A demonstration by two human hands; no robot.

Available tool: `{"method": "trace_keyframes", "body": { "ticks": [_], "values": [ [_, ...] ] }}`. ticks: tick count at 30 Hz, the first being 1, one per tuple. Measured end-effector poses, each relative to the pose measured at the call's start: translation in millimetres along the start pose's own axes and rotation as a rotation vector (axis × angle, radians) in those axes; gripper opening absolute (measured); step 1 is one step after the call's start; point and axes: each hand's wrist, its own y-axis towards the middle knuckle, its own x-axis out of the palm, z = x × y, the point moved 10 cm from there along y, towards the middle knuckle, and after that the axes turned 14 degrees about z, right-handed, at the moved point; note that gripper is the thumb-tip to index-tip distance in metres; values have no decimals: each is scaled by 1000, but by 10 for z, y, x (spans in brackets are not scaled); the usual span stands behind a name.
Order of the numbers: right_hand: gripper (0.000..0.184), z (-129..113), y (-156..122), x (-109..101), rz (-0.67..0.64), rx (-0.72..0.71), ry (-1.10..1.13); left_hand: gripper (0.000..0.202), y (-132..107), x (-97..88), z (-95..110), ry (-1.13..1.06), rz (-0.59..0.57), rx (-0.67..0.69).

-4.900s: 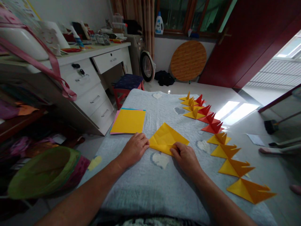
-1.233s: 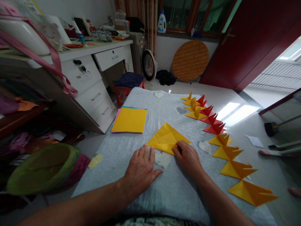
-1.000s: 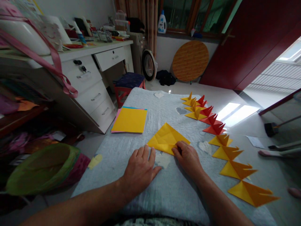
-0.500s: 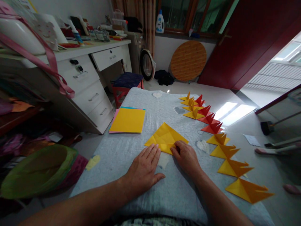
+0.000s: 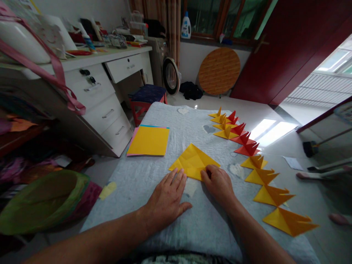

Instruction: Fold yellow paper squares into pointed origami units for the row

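Note:
A creased yellow sheet of origami paper (image 5: 192, 160) lies in front of me, one corner pointing away. My left hand (image 5: 168, 194) rests flat with its fingertips on the paper's near left edge, thumb spread to the side. At the near right edge, the curled fingers of my right hand (image 5: 217, 180) grip the paper; the fingertips are partly hidden. A stack of colored paper (image 5: 148, 141), yellow on top with pink and blue edges showing, sits to the left. Folded yellow paper pieces (image 5: 271, 196) and red paper pieces (image 5: 247, 145) stand in a row on the right.
A pale blue heart-patterned cloth (image 5: 132, 205) covers the table. Left of it is a green-lined bin (image 5: 41, 201), with a white desk (image 5: 96, 88) behind. A stool (image 5: 147, 95) stands beyond the far left corner. Another person's legs (image 5: 321, 176) show at the right.
My right hand has slid slightly right along the near edge of the yellow paper. The left hand stays nearly in place, and the view has shifted a little.

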Motion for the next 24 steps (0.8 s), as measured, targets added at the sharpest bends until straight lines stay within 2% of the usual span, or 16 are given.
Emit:
{"method": "trace_keyframes", "body": {
  "ticks": [10,14,17,20,24],
  "values": [
    [18,39,-2,11,30,45,32,80,33,-44,-59,70,-22,-72],
    [5,94,-18,-1,45,105,82,74,62,-85,-68,81,-23,-93],
    [19,104,-22,-81,124,107,82,70,69,-90,-53,81,-29,-81],
    [8,-67,-18,-108,144,-68,41,67,66,-88,-45,85,-23,-67],
    [15,-361,-84,9,11,-383,-23,67,63,-84,-45,82,-7,-65]
  ]
}}
